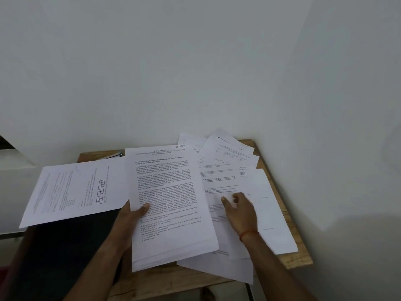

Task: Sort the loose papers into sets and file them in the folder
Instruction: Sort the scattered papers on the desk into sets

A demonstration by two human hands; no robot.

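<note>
1. The left hand (130,216) pinches the stack (171,203) at its left edge, thumb on top.
2. The right hand (240,209) rests with relaxed fingers on loose sheets (230,168) on the table (290,260), holding nothing.
3. Paper looks light, floppy and slippery; I would take it by an edge.

Looked forward and down from head height, close over the tabletop (156,283), toward a white wall (195,61) corner. Caught left hand (132,216) and right hand (240,210) near centre; bowed the edges, probably through the wide lens.
</note>
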